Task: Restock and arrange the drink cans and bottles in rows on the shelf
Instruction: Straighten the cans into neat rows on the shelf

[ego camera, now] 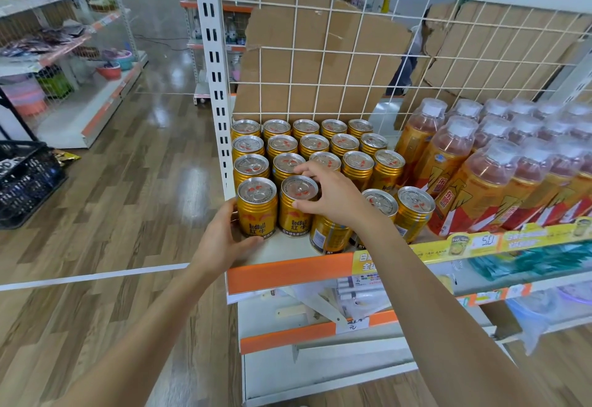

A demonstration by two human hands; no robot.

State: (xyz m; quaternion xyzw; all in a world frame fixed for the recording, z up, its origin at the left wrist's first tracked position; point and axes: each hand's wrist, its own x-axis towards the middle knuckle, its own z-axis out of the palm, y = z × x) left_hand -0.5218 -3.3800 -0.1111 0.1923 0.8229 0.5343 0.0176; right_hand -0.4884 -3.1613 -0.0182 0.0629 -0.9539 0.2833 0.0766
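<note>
On the floor at the far left sits a black basket (25, 179), well apart from your work. Your left hand (224, 237) wraps the corner can (257, 211), the nearest one at the left end of the shelf (288, 273), with the thumb curled across its base and the fingers round its left side. Just right of it, your right hand (330, 197) grips the second can (298, 214) from above, thumb on the near rim and fingers hooked over the far rim. Both cans stand upright, side by side, logos toward you. Behind them, rows of gold cans (320, 145) run back to the wire grid (320, 70).

Under your right wrist a third can (323, 237) stands nearer the shelf edge, out of line, its back panel facing you. Two more cans (413, 214) follow, then the packed tea bottles (480, 189) at the right.

You appear to be squaring up the front row. Next, you would likely let go of these two, push the third can back level with them and turn its logo forward, without knocking its neighbours.
</note>
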